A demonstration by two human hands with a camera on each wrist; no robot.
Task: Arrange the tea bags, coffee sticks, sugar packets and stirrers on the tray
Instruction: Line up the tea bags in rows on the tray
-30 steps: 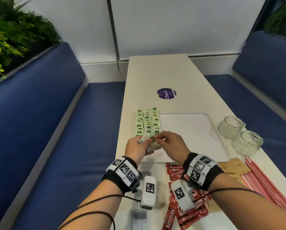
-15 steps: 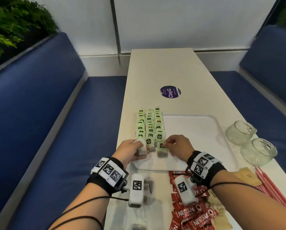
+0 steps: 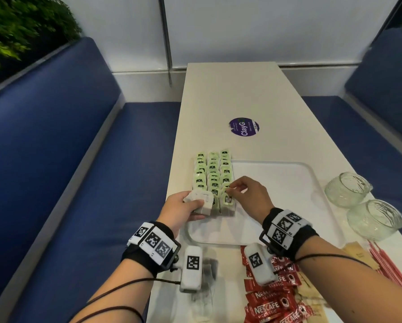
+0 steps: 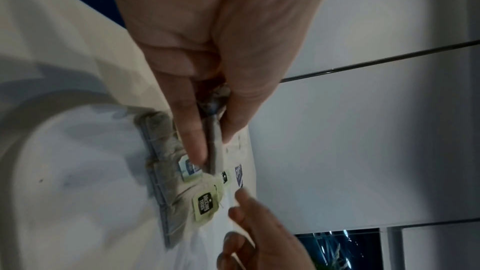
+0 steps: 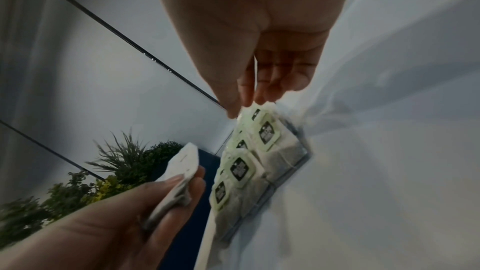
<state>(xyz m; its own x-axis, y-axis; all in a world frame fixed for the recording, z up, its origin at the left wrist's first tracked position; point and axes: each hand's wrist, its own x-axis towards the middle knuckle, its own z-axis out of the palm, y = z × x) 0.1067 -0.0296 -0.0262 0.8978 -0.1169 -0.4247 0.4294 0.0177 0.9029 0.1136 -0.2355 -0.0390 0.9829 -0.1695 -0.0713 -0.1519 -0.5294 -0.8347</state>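
Green-tagged tea bags [image 3: 212,171] lie in three overlapping columns along the left side of the white tray [image 3: 288,206]. My left hand [image 3: 196,202] grips a small stack of tea bags [image 3: 202,200] at the near end of the left column; the left wrist view shows that stack of tea bags [image 4: 214,147] pinched between thumb and fingers. My right hand [image 3: 230,188] pinches the top of the nearest tea bag [image 3: 228,201] in the right column, and its fingertips [image 5: 233,110] meet over the tag. Red coffee sticks [image 3: 272,299], brown sugar packets [image 3: 356,250] and red stirrers [image 3: 391,264] lie on the table.
Two glass jars [image 3: 346,190] [image 3: 374,220] stand right of the tray. A purple sticker [image 3: 244,127] marks the long white table [image 3: 242,89]. Blue benches [image 3: 78,183] run along both sides. A loose tea bag [image 3: 209,266] lies under my left wrist.
The right hand laid a tea bag at the near end of the right column and shifted to its tag. The left hand kept its stack and stayed beside the left column.
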